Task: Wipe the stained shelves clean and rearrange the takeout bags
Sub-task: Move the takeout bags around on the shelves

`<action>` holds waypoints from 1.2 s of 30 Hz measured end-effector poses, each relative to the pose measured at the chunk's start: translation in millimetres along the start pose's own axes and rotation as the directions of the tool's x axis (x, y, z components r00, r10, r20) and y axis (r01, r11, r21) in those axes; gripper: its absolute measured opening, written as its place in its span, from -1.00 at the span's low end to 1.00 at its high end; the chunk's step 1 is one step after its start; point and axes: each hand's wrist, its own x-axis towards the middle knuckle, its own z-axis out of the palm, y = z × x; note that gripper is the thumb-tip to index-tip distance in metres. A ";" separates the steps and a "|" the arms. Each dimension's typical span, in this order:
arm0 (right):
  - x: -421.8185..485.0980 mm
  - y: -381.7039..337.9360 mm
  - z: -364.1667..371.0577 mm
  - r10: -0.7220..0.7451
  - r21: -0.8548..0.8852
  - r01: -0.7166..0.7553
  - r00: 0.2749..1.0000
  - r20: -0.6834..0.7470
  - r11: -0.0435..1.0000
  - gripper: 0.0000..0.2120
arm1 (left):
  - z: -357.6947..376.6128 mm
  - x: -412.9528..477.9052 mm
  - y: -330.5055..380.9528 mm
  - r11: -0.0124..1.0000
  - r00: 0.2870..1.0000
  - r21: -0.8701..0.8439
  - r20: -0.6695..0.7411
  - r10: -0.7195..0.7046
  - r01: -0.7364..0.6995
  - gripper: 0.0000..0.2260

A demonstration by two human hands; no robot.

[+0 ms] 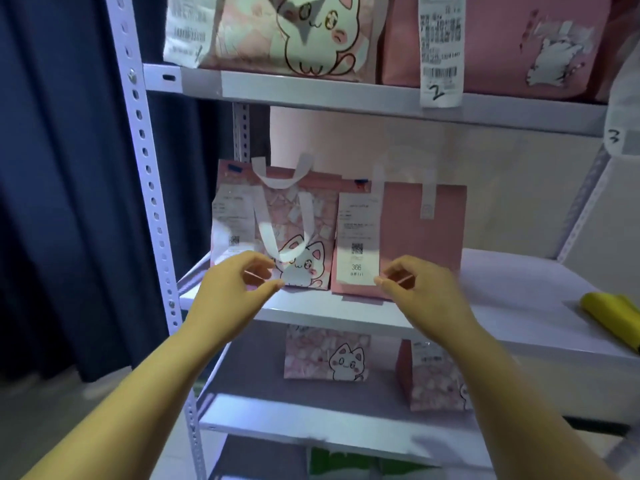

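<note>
Two pink takeout bags stand side by side on the middle shelf (502, 289). The left one is a cat-print bag (294, 220) with white handles and a receipt. The right one is a plain pink bag (415, 237) with a receipt marked 366. My left hand (235, 292) hovers in front of the cat-print bag, fingers curled and apart, holding nothing. My right hand (419, 289) hovers at the plain bag's lower front, fingertips near the receipt's corner, also empty. A yellow cloth (613, 313) lies at the shelf's right end.
The upper shelf (311, 88) carries a large cat-print bag (294, 29) and a pink bag (519, 43) with receipts numbered 2 and 3. The lower shelf (277, 424) holds two smaller cat-print bags (325, 355). A perforated white upright (149, 188) and dark curtain stand at left.
</note>
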 end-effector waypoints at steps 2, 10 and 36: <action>-2.4 8.9 6.8 0.037 0.013 -0.038 0.999 0.007 0.999 -0.88 | 2.5 -6.7 -7.4 0.999 0.999 0.018 -0.008 -0.045 0.045 -0.86; 6.4 11.4 36.7 0.059 0.090 -0.061 0.998 0.024 0.994 -0.91 | -2.4 -8.2 -36.4 0.989 0.988 0.053 -0.073 -0.137 0.141 -0.90; 79.5 -42.5 123.1 -0.050 -0.047 0.050 0.999 0.014 0.998 -0.93 | -3.9 119.2 -131.3 0.985 0.980 0.000 -0.099 -0.170 0.171 -0.54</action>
